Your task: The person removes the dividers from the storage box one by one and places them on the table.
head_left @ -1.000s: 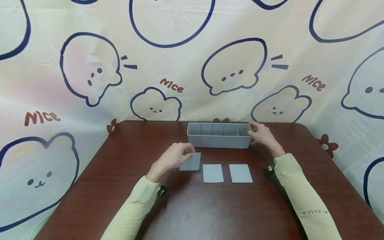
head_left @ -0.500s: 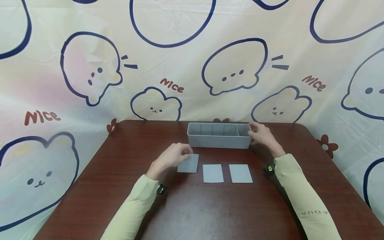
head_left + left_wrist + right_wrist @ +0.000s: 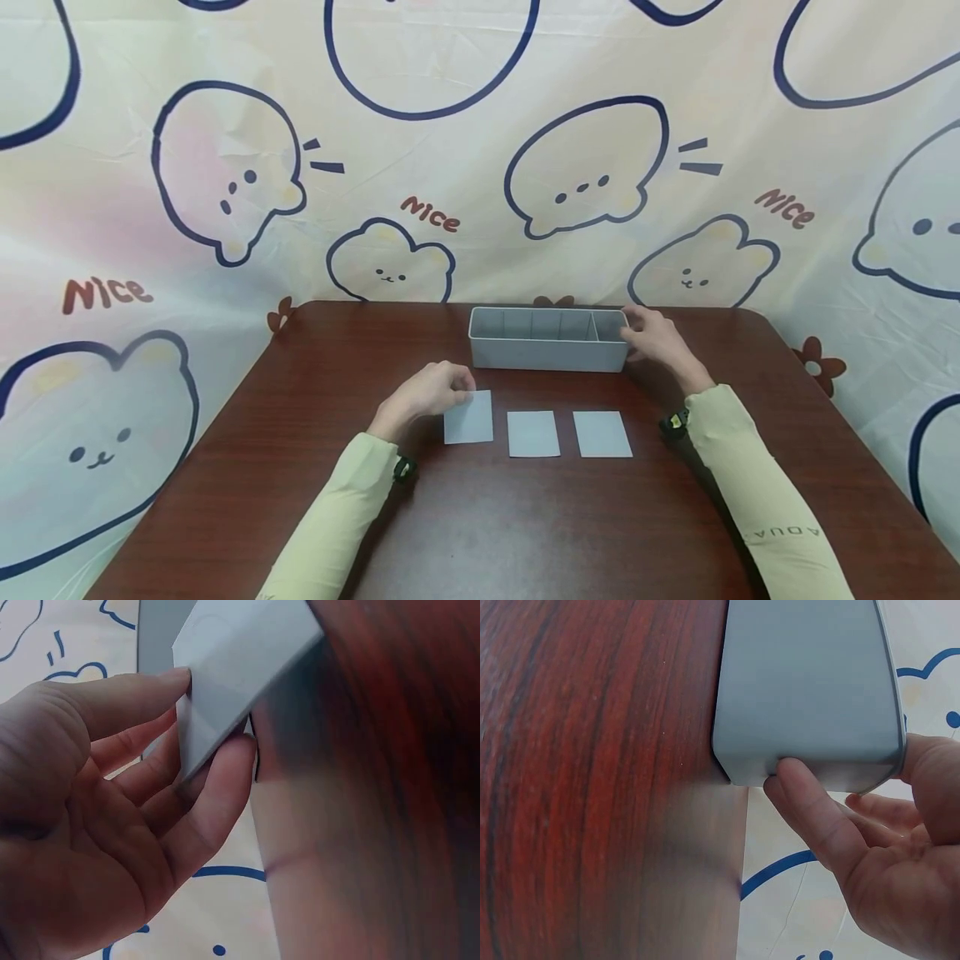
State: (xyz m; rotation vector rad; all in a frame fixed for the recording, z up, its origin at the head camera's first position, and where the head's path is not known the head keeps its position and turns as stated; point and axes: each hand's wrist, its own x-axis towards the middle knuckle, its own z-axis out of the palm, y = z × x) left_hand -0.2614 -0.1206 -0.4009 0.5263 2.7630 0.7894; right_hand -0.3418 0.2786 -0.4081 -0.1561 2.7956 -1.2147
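My left hand (image 3: 424, 393) pinches a pale, nearly square card (image 3: 472, 419) by its far edge, over the table left of two similar ones. Up close in the left wrist view, the thumb lies on one face of the card (image 3: 240, 656) and the fingers curl behind it. A long grey divided box (image 3: 551, 356) stands farther back. At its right end my right hand (image 3: 662, 340) holds the end wall. The right wrist view has fingertips against the outside of the grey box (image 3: 810, 682) and the thumb at the rim, its tip hidden.
Two pale cards, a middle one (image 3: 533, 434) and a right one (image 3: 603, 434), lie side by side on the dark wooden table (image 3: 540, 533). Thin partitions divide the box into several compartments. A curtain (image 3: 480, 167) with cartoon drawings hangs behind the table.
My left hand has drawn its card slightly left and nearer to me, and the card has turned straighter, like the other two. The right hand and the box stay in place.
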